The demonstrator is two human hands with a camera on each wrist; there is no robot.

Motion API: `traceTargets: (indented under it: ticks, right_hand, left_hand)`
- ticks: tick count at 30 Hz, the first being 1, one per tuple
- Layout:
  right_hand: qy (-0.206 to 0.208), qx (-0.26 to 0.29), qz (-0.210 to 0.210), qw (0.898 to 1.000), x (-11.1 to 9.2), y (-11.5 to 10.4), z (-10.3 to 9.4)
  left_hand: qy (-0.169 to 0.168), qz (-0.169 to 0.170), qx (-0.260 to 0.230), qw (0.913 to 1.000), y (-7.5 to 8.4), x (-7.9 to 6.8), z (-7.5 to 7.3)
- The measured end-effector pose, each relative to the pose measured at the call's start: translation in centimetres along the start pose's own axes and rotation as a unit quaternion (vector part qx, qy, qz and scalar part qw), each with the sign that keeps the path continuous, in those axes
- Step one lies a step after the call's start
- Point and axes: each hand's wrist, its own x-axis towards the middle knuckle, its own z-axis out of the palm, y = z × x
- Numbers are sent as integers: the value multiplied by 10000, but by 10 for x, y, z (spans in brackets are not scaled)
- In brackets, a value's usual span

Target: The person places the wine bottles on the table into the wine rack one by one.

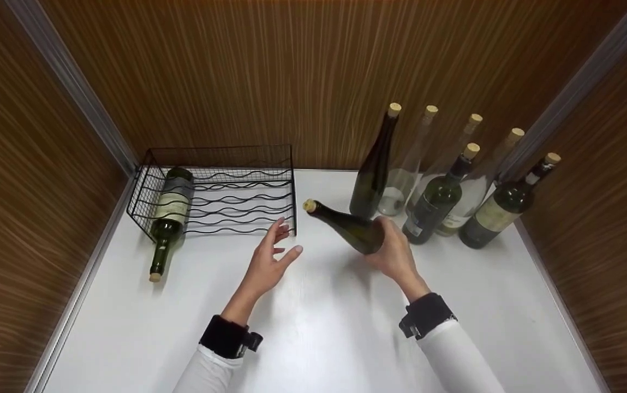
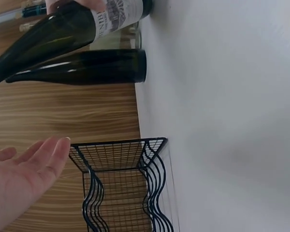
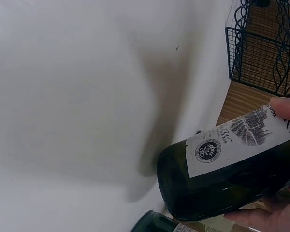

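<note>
My right hand (image 1: 394, 252) grips a dark green wine bottle (image 1: 348, 225) round its body, tilted so the corked neck points left toward the rack. In the right wrist view the white label of this wine bottle (image 3: 232, 137) shows between thumb and fingers, its base over the white table. My left hand (image 1: 267, 265) holds nothing; its fingers are spread near the front right corner of the black wire wine rack (image 1: 237, 213). A green bottle with a pale label (image 1: 172, 206) lies at the rack's left end, its corked neck sticking out toward me.
Right of the held bottle stand several corked bottles: a dark unlabelled one (image 1: 370, 180), clear ones such as the clear bottle (image 1: 395, 191), and labelled green ones like the rightmost bottle (image 1: 490, 218). Wood-patterned panels (image 1: 237, 71) enclose the white table (image 1: 313, 327) at the back and sides.
</note>
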Motion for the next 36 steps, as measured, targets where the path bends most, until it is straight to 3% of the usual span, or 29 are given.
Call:
traceTargets:
  ticks: [10,17,20,22,29,36]
  right_hand:
    - [-340,-551,-65,9979,-3,-1,3]
    - [-385,-979,-267,9941,-7,-1,4]
    - [-397,-1112,-351,9924,-7,-2,5]
    - [-408,-1204,-394,9911,-7,-2,5]
    - [-473,-1444,-527,9870,-6,-3,7]
    - [-541,-1759,-1033,9775,-7,-5,10]
  left_hand:
    - [112,-139,-399,9990,1,2,-9]
    - [47,-91,-486,9988,32,-4,-16]
    - [93,-49,-349,9993,35,-5,-16]
    - [100,-101,-252,9996,34,-5,-15]
    - [-156,-72,13,9999,-12,5,-14]
    - [-607,-9,1003,9931,-16,6,-14]
